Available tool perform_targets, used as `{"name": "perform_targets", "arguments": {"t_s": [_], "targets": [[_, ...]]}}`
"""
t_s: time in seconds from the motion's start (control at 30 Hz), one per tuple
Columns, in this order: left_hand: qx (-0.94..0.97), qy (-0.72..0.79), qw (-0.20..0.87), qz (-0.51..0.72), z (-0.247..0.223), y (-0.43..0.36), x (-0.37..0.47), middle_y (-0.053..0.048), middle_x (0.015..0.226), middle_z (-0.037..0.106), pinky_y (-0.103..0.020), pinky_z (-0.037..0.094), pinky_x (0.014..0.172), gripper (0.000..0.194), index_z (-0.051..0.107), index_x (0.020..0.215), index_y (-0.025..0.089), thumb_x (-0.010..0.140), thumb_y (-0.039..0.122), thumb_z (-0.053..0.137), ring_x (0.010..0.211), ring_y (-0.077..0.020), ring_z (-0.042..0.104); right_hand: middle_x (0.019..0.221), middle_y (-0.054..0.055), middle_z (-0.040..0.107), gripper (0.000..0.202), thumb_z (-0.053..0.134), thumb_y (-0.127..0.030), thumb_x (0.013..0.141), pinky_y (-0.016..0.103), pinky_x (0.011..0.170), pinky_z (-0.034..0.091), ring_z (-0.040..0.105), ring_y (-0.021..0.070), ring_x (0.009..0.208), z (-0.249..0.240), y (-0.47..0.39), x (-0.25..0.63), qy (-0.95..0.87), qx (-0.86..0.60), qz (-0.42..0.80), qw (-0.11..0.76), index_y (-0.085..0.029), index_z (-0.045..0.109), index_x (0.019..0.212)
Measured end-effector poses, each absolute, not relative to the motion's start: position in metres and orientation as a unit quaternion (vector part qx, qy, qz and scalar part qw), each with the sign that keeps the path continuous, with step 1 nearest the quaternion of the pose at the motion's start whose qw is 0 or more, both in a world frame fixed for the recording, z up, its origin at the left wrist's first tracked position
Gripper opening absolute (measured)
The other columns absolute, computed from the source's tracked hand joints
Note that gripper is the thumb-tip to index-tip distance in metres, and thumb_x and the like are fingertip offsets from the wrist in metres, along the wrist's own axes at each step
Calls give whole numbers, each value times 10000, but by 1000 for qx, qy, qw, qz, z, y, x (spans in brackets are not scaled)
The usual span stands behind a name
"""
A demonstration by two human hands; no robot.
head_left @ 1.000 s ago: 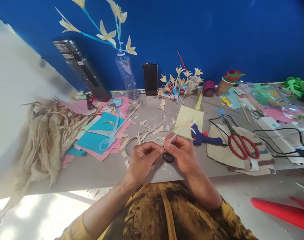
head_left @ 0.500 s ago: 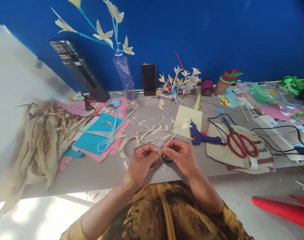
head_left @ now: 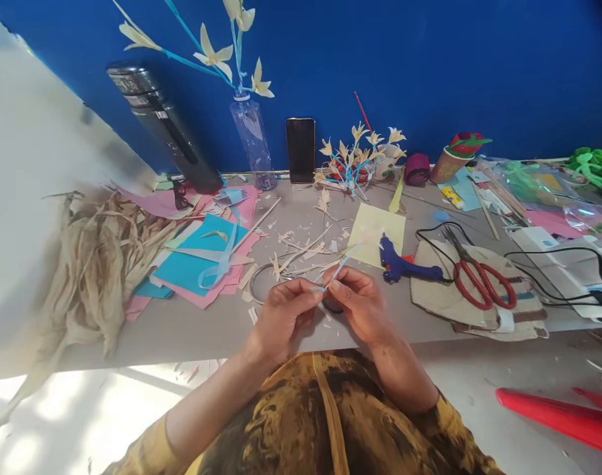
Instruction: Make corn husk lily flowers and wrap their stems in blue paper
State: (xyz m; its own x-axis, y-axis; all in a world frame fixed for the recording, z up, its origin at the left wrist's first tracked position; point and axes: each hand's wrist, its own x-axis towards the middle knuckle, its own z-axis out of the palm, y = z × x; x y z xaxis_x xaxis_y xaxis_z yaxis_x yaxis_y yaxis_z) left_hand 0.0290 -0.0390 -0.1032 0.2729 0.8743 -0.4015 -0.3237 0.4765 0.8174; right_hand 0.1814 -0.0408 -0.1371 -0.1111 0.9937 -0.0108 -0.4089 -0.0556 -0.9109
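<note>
Near the table's front edge, my left hand (head_left: pixel 290 310) and my right hand (head_left: pixel 356 302) are close together in front of my body. My right hand pinches a thin light-blue stem (head_left: pixel 338 269) that slants up to the right over a pale yellow sheet (head_left: pixel 375 231). The fingers of my left hand pinch a small light-blue end beside the stem's lower part. Dark scissor handles lie partly hidden under my hands. A blue glue gun (head_left: pixel 404 267) rests right of my right hand, by the yellow sheet.
Red-handled scissors (head_left: pixel 484 284) lie on a cloth at the right. Dried husks (head_left: pixel 88 277) and blue paper (head_left: pixel 197 264) are at the left. Along the back stand a black flask (head_left: pixel 169 132), a plastic bottle (head_left: pixel 254 145), a phone (head_left: pixel 301 150) and small flowers (head_left: pixel 350 165).
The camera view has shifted slightly, so the table things appear higher and further right. The stem stands a little steeper between my hands, which still pinch it.
</note>
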Motion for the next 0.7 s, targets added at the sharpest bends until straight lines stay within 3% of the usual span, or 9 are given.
{"name": "perform_targets", "arguments": {"t_s": [0.17,0.4,0.5,0.6,0.7], "targets": [[402,500,638,425,-105,-45,29,55,491,416,-219,201,471,279,649,634,148,713,363,808,470,-51,334,696,-5,569,271,804,-429,779,257,539,371,440,111,588,-131,-46,183,-462,-425,548,553,-192,684,728],[272,440,755,404,-100,-43,32,86,435,331,-208,189,440,284,620,610,157,617,341,836,418,-44,247,785,15,639,248,820,-434,765,296,676,459,553,143,695,-138,-41,179,-411,-360,613,571,-219,706,715],[280,441,758,391,-100,-41,31,87,437,331,-211,192,443,268,620,622,165,639,346,817,416,-50,245,809,19,649,255,812,-466,762,306,696,473,572,156,714,-140,-40,180,-415,-371,613,561,-231,718,741],[389,502,653,412,-98,-42,32,59,473,399,-227,223,472,227,652,631,168,697,339,785,460,-71,309,752,23,618,305,746,-522,813,286,627,445,532,157,688,-136,-40,184,-434,-407,598,536,-218,724,825],[494,554,520,423,-93,-46,34,34,526,470,-242,259,505,172,695,637,175,740,300,754,520,-96,356,697,12,570,355,727,-544,818,260,550,381,468,136,625,-129,-42,187,-458,-448,567,518,-192,691,784]]}}
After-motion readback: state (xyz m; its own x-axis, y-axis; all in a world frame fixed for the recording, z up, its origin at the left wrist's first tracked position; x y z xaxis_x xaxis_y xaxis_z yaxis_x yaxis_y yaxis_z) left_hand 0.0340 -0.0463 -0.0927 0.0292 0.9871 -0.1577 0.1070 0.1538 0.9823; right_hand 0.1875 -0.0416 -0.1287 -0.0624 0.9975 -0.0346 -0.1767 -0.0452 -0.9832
